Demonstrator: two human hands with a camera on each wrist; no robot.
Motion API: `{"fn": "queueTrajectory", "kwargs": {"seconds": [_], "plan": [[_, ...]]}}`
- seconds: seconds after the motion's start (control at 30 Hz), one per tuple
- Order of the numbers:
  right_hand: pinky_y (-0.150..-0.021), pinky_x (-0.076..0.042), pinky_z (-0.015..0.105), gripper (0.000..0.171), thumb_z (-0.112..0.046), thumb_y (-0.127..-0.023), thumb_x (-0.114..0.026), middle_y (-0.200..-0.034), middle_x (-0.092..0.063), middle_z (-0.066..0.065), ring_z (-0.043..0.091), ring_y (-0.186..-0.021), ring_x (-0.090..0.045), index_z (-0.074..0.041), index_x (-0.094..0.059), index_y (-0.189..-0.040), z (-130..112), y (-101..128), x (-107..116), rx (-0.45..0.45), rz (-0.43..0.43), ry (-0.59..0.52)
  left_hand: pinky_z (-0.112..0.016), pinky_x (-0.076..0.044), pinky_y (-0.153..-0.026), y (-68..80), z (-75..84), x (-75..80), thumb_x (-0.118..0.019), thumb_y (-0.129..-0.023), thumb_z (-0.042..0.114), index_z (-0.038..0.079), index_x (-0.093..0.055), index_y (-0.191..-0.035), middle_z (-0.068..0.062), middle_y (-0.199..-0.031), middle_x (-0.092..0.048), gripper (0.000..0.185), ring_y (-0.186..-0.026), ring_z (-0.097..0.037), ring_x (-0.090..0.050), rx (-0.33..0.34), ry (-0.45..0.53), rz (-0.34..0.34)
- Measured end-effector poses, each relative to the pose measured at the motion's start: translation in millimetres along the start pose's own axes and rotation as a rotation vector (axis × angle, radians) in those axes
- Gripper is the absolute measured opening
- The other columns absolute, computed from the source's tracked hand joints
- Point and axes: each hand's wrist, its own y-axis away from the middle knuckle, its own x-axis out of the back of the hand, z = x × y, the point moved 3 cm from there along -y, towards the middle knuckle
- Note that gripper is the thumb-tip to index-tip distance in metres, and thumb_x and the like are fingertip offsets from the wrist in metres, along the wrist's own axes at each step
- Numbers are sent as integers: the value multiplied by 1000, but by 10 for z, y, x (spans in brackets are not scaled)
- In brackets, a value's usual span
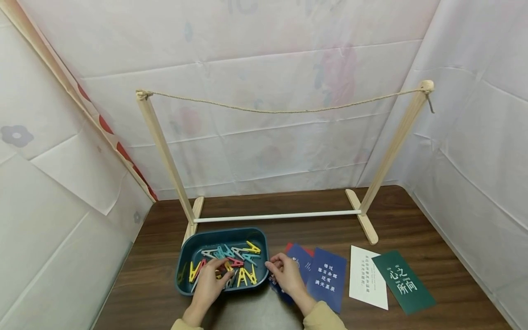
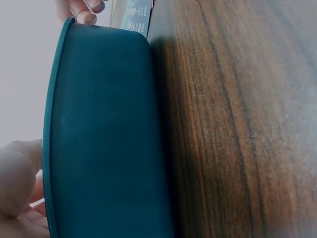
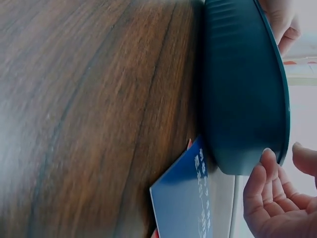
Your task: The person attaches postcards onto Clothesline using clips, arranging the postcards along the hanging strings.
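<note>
A dark teal plastic tub (image 1: pixel 180 275) holds several small clothespins (image 1: pixel 242 276) in yellow, red, teal and grey. My left hand (image 1: pixel 209 280) reaches over its near wall, thumb and fingers apart among the clothespins. In the left wrist view the tub's wall (image 2: pixel 106 134) hides the fingertips of that hand. At the tub's right end is my right hand (image 1: pixel 286 275), fingertips right at the rim. The right wrist view shows its fingers (image 3: pixel 267 186) loosely bent, the thumb apart from them. Blue printed cards (image 1: pixel 327 279) lie just beside and under this hand.
Behind the tub stands a wooden frame (image 1: pixel 165 158) with a sagging twine (image 1: pixel 268 111) tied between its posts and a white rod (image 1: pixel 276 216) low down. A white card (image 1: pixel 365 279) and a green card (image 1: pixel 404 284) overlap at the right on the brown table (image 1: pixel 136 275).
</note>
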Motion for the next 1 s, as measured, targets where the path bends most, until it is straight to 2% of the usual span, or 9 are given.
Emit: {"fn": "queueTrajectory", "kwargs": {"seconds": [0.3,0.57,0.83,1.0], "plan": [[-46,-43,18,14,-12,-80,-65,-66,-58,1,2,-52,-49,1,-60,-82,55,101,270,20,80,101,-33,-50,-64,6,6,17,-72,-73,12,-2,-65,-98,-5,-80,-56,30,-74,-19,-57,17,18,76],[-46,-42,19,18,-10,-77,-67,-66,-56,-1,3,-53,-47,3,-60,-86,144,242,566,-14,104,217,-32,-51,-67,28,32,20,-72,-72,8,-3,-63,-99,-6,-80,-54,30,-76,-22,-58,59,87,171],[-49,-42,19,22,-13,-75,-70,-70,-56,-2,5,-57,-48,1,-60,-89,244,330,911,-95,138,338,-31,-52,-66,54,99,19,-72,-71,3,-3,-64,-98,-8,-81,-56,29,-75,-21,-59,47,166,233],[-55,-44,22,27,-15,-74,-71,-79,-59,5,11,-65,-51,2,-61,-92,297,397,1153,-151,153,434,-32,-51,-66,77,143,36,-73,-71,4,0,-64,-97,-7,-82,-56,28,-75,-22,-59,55,201,239]]}}
